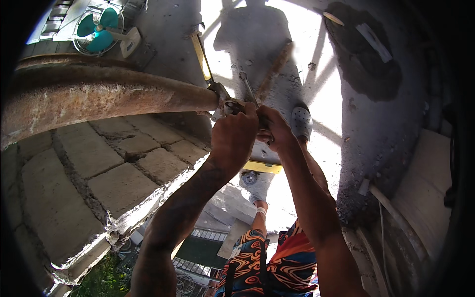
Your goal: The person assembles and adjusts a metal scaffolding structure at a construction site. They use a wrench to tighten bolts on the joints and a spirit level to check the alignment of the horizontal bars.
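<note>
My left hand [234,137] is closed at the end of a thick rusty pipe [118,91], against a small metal fitting [230,105]. Its fingers hide most of what they grip. Right beside it, my right hand [275,129] is closed round a slim metal tool [250,89], which looks like a wrench. The tool's far end points away from me, over the floor. Beyond the pipe's end, a yellow bar-shaped tool [202,57] with a metal end reaches away from the fitting; I cannot tell whether they touch.
A block wall [104,168] rises on the left below the pipe. A teal fan [100,30] stands at the far left. Between my feet lies a yellow bar [262,167]. A rusty rod [273,72] lies on the floor. Boards [420,188] lean at the right.
</note>
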{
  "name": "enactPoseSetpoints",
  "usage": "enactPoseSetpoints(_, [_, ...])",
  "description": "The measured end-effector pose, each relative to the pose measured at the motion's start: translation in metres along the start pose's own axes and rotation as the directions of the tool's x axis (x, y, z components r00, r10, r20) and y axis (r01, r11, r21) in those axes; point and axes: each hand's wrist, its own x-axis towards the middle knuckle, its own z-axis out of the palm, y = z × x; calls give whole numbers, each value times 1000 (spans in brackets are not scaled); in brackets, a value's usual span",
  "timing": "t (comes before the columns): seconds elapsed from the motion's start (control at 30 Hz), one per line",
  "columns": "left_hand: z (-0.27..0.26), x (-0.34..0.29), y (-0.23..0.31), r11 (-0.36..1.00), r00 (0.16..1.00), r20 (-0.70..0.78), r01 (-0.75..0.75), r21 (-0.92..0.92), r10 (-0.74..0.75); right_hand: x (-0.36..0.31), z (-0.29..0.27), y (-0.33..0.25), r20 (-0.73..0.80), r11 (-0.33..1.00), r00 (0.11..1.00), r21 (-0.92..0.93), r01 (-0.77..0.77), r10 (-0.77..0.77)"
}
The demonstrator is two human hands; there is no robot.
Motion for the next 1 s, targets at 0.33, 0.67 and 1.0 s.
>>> enactPoseSetpoints(0.33, [2, -19, -41, 887, 713, -644, -66, -456, -278, 0, 2, -7, -29, 996, 1000, -90, 0, -2])
enactPoseSetpoints(0.67, [295, -83, -49, 578, 832, 103, 461, -673, -544, -1, 3, -12, -66, 980, 998, -198, -7, -7])
enactPoseSetpoints(1.0, [438, -45, -89, 351, 698, 702, 699, -623, -143, -4, 15, -34, -104, 936, 994, -348, -57, 22])
